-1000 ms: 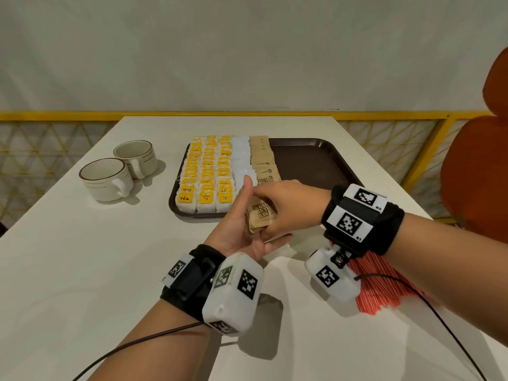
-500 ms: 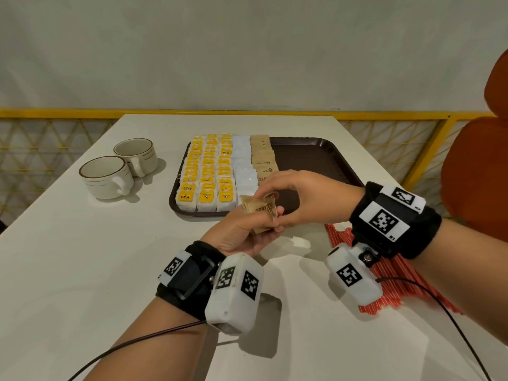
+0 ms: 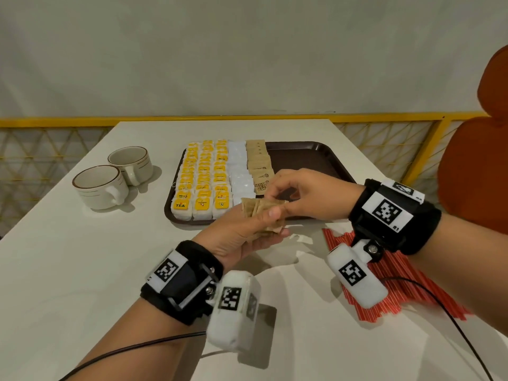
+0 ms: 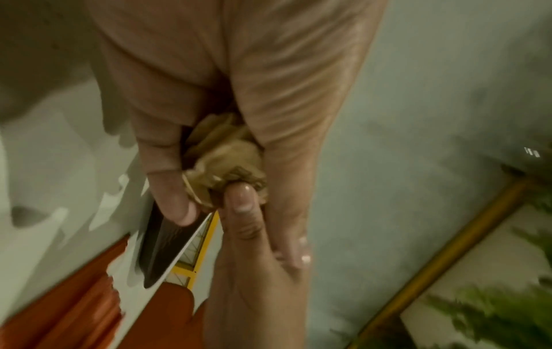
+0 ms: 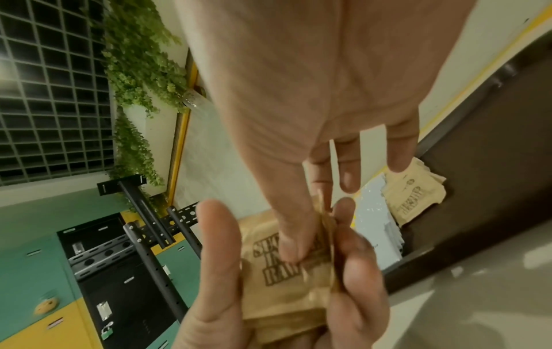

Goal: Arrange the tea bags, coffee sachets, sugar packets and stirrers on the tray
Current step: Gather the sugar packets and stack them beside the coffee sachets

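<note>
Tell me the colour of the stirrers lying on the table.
Red, with fine pale stripes: the stirrers lie beneath the right wrist, clearest in the head view.

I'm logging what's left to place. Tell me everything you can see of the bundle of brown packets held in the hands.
The bundle of brown packets is a small stack of tan, kraft-paper-looking sachets with dark block lettering, slightly fanned and crumpled at the edges. The left hand cradles it from below, thumb pressing on top. The right hand pinches the top packet at its edge between thumb and forefinger. The bundle is held in the air, tilted, over the near edge of the brown tray.
</note>
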A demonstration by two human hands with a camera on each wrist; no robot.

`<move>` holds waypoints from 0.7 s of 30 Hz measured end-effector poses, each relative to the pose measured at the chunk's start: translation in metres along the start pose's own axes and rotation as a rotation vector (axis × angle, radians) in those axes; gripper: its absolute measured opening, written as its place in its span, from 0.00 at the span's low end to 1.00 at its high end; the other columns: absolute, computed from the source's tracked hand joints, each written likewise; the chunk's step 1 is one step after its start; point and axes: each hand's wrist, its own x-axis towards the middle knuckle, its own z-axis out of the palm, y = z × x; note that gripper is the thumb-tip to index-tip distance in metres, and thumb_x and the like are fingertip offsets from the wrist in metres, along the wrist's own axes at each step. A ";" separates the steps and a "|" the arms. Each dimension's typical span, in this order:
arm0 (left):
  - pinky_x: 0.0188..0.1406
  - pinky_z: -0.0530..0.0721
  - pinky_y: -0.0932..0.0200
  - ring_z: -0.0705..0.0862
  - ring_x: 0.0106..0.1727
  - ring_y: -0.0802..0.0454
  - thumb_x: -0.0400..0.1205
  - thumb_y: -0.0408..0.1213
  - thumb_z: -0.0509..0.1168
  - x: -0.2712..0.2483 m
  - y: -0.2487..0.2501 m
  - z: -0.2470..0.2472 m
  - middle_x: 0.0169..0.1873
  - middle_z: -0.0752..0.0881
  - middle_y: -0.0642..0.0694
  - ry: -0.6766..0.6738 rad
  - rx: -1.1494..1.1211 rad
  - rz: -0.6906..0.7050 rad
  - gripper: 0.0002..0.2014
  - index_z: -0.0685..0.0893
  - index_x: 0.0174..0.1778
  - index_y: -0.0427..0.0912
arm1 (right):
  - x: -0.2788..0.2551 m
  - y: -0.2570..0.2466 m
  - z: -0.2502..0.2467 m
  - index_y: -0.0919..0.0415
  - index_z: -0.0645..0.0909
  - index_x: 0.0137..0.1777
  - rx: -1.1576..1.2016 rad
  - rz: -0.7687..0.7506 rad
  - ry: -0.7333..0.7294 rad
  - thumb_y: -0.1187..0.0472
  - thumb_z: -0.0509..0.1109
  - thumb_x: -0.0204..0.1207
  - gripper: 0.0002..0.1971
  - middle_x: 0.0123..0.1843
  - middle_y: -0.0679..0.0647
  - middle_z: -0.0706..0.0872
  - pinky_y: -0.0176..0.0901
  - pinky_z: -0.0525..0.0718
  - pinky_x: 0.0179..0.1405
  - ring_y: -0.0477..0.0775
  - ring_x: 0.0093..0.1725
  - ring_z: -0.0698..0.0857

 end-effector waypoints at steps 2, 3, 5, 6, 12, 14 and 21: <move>0.45 0.89 0.57 0.90 0.47 0.45 0.62 0.46 0.75 0.001 0.009 -0.006 0.46 0.89 0.40 0.024 0.031 -0.010 0.30 0.82 0.60 0.39 | 0.003 0.003 -0.007 0.61 0.85 0.50 0.198 0.019 0.053 0.63 0.74 0.75 0.06 0.51 0.53 0.88 0.43 0.83 0.57 0.47 0.51 0.86; 0.43 0.90 0.57 0.90 0.45 0.45 0.61 0.47 0.75 0.003 0.015 -0.010 0.44 0.88 0.40 0.058 0.042 -0.014 0.31 0.82 0.59 0.38 | 0.005 0.004 -0.012 0.63 0.82 0.50 0.369 0.039 0.102 0.66 0.72 0.76 0.05 0.50 0.56 0.88 0.45 0.85 0.55 0.49 0.49 0.87; 0.35 0.88 0.61 0.88 0.35 0.49 0.65 0.45 0.73 0.008 0.027 -0.020 0.37 0.86 0.42 0.142 0.058 -0.026 0.24 0.82 0.55 0.38 | 0.013 0.009 -0.023 0.65 0.77 0.49 0.673 0.095 0.218 0.70 0.68 0.78 0.03 0.48 0.61 0.86 0.48 0.89 0.49 0.55 0.47 0.88; 0.30 0.87 0.63 0.86 0.32 0.51 0.67 0.42 0.73 0.012 0.034 -0.025 0.33 0.85 0.43 0.178 0.064 -0.028 0.19 0.82 0.52 0.38 | 0.018 0.013 -0.028 0.65 0.76 0.50 0.728 0.127 0.277 0.71 0.67 0.79 0.04 0.49 0.62 0.86 0.47 0.90 0.45 0.57 0.47 0.88; 0.22 0.82 0.64 0.81 0.25 0.53 0.82 0.32 0.64 0.045 0.079 -0.058 0.29 0.80 0.44 0.292 0.070 -0.007 0.02 0.81 0.45 0.38 | 0.059 0.055 -0.029 0.58 0.78 0.47 0.450 0.364 0.251 0.72 0.72 0.75 0.09 0.48 0.58 0.87 0.48 0.91 0.40 0.54 0.40 0.90; 0.23 0.83 0.65 0.82 0.25 0.53 0.83 0.31 0.63 0.057 0.089 -0.062 0.29 0.80 0.43 0.280 0.069 -0.027 0.03 0.80 0.44 0.38 | 0.071 0.067 -0.021 0.57 0.78 0.46 0.314 0.424 0.172 0.72 0.74 0.72 0.11 0.49 0.59 0.86 0.52 0.91 0.44 0.57 0.43 0.90; 0.25 0.85 0.63 0.84 0.29 0.50 0.82 0.29 0.63 0.083 0.096 -0.064 0.31 0.82 0.41 0.248 0.142 -0.051 0.02 0.80 0.48 0.37 | 0.092 0.089 -0.006 0.60 0.78 0.46 0.323 0.506 0.066 0.72 0.75 0.72 0.10 0.41 0.56 0.86 0.42 0.90 0.37 0.51 0.36 0.88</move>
